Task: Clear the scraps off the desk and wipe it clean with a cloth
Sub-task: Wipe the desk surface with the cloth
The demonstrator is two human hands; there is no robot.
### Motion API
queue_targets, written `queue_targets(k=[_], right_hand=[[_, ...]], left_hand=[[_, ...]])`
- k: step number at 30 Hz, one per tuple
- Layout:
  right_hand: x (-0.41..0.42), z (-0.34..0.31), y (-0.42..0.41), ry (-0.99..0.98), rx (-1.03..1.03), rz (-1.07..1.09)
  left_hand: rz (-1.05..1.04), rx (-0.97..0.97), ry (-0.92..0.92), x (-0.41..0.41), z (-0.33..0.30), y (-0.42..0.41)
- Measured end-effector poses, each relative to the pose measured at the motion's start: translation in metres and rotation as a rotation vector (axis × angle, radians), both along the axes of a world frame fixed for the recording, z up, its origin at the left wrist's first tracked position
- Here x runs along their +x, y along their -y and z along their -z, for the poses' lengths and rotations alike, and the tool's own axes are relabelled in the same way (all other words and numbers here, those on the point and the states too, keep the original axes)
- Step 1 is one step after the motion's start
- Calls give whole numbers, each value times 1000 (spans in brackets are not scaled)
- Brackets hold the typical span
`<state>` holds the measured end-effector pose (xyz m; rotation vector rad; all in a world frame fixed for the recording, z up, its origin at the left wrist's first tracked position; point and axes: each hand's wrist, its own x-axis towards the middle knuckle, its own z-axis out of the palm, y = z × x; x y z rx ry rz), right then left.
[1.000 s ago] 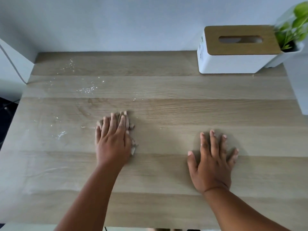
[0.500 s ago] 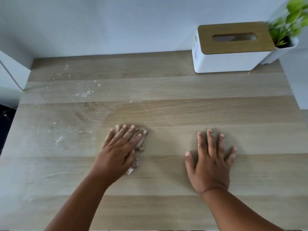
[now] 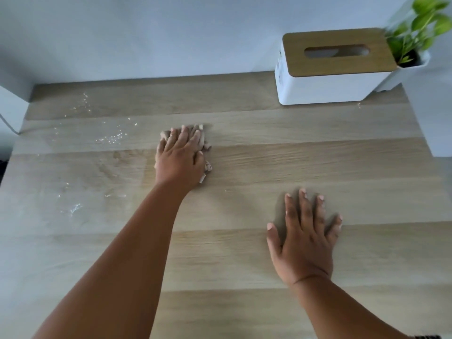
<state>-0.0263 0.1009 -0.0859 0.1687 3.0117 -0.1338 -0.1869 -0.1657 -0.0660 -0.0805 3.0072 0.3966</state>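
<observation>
Head view: left hand (image 3: 179, 159) presses cloth (image 3: 205, 152) flat to wipe; right hand (image 3: 304, 237), empty and splayed, braces on desk (image 3: 244, 265).

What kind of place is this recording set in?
Probably a home or small office desk against a wall: a wooden desk, a tissue box and a potted plant at the back, and white crumbs being wiped.

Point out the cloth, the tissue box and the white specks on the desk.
cloth (image 3: 206, 146): head view, crumpled edge showing past the left hand's fingers.
tissue box (image 3: 325, 88): head view, white front wall below the wooden lid.
white specks (image 3: 111, 139): head view, densest cluster, far left of the desk.
</observation>
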Motion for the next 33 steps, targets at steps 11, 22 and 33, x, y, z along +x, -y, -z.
queue_targets(k=[11,22,33], right_hand=[[3,2,-1,-32,22,-7],[1,4,1,-102,-18,2],[1,3,1,-141,-17,2]], left_hand=[[321,53,-52,85,-5,40],[84,-45,7,-80,1,-20],[321,42,-41,48,6,-2]])
